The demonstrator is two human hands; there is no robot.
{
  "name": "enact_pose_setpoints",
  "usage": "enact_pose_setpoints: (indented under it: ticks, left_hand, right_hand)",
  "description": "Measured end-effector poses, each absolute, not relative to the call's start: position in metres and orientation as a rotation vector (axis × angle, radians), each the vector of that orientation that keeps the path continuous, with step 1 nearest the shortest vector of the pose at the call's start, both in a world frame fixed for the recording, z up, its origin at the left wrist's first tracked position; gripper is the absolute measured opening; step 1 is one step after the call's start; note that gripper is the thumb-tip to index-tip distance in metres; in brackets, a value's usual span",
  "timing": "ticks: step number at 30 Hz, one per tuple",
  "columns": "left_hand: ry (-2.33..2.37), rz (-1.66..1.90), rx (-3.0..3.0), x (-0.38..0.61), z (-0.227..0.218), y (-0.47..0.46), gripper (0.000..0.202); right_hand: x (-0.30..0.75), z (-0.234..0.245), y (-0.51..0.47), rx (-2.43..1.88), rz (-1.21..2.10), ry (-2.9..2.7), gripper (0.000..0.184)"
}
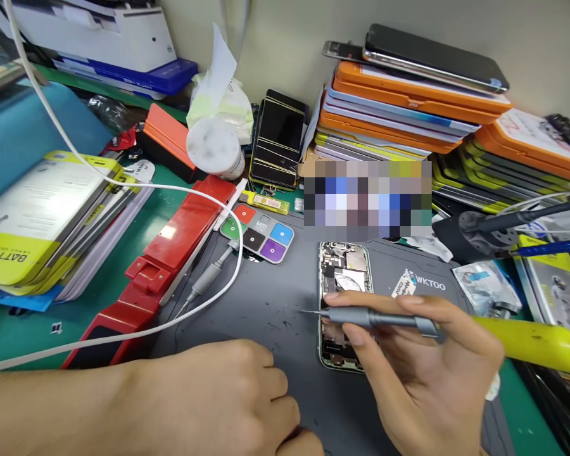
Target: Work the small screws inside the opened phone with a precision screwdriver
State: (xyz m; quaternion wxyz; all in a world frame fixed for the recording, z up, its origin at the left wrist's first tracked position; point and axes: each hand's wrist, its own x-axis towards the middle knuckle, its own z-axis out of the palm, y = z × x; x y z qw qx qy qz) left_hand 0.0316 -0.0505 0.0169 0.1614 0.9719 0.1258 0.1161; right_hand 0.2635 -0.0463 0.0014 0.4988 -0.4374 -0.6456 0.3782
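Note:
My right hand (432,373) pinches a grey precision screwdriver (351,316) between thumb and fingers. The driver lies nearly level, its thin tip pointing left, past the left edge of an opened phone (346,261). Inner boards and metal parts of the phone show; its right side is partly hidden behind my fingers. Low in the middle, my left hand (237,399) rests closed with knuckles up, left of the phone. Its fingertips are hidden, so I cannot make out whether anything is inside. Both hands are over a dark grey work mat (280,285).
A second screwdriver (206,278) lies left, beside a coloured-square pad (261,234). A white cable (166,186) loops across the mat near a long red tool (183,221). A yellow handle (532,342) stands behind my right hand. Orange cases (418,88) and battery boxes (33,221) are stacked around.

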Motion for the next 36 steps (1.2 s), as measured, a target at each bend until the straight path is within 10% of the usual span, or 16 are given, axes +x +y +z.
enact_pose_setpoints:
  ticks: [36]
  left_hand:
    - [0.879,0.838,2.119,0.031,0.017,-0.045,0.021]
  right_hand:
    - [0.27,0.008,-0.05,-0.858,1.619,-0.88,0.039]
